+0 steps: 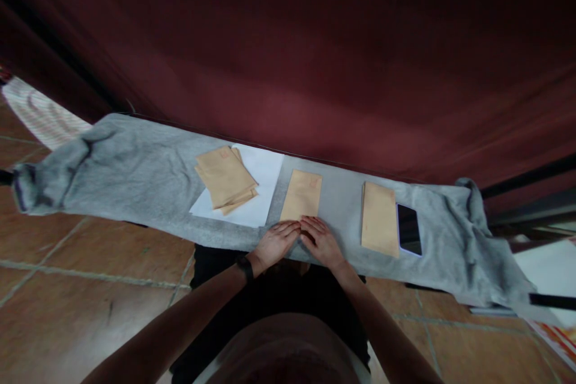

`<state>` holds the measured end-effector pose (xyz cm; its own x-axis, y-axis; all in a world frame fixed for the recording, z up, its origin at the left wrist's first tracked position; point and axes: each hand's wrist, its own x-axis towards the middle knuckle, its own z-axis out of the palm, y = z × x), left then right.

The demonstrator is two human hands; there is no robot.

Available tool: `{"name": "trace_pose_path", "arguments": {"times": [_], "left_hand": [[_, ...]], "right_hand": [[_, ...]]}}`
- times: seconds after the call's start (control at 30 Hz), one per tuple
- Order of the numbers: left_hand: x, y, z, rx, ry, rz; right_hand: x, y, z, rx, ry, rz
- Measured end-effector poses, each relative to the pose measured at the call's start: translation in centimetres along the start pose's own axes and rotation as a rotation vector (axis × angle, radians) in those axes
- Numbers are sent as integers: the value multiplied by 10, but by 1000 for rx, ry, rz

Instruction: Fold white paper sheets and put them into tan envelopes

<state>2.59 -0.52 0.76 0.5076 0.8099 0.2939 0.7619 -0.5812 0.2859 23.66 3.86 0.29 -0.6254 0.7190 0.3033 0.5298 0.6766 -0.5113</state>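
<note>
A single brown paper envelope (302,193) lies in front of me on the grey cloth, with a small red printed mark at its far right corner. My left hand (278,242) rests on the envelope's near end, fingers together and closed on its edge. From the other side my right hand (320,241) presses the same edge with bent fingers, and the two hands' fingertips meet there. The near end itself is hidden under them. To the left, a loose pile of envelopes (225,176) sits on white paper sheets (265,183). A neater stack of envelopes (378,219) lies to the right.
A phone (409,229) with a dark screen lies beside the right stack. The grey cloth (135,174) covers a long narrow surface and is rumpled at both ends. Behind it hangs a dark red curtain (288,72). Tiled floor (126,306) shows below.
</note>
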Motion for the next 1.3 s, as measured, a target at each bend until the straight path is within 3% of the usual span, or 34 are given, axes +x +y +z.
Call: {"name": "trace_pose_path", "arguments": {"times": [0.43, 0.9, 1.3], "left_hand": [[7, 2, -5, -136, 108, -85], [-9, 2, -5, 37, 94, 74], [-16, 8, 2, 120, 89, 28]], "right_hand": [[1, 4, 8, 2, 63, 23], [3, -3, 3, -50, 61, 44], [-29, -48, 13, -260, 93, 81]]}}
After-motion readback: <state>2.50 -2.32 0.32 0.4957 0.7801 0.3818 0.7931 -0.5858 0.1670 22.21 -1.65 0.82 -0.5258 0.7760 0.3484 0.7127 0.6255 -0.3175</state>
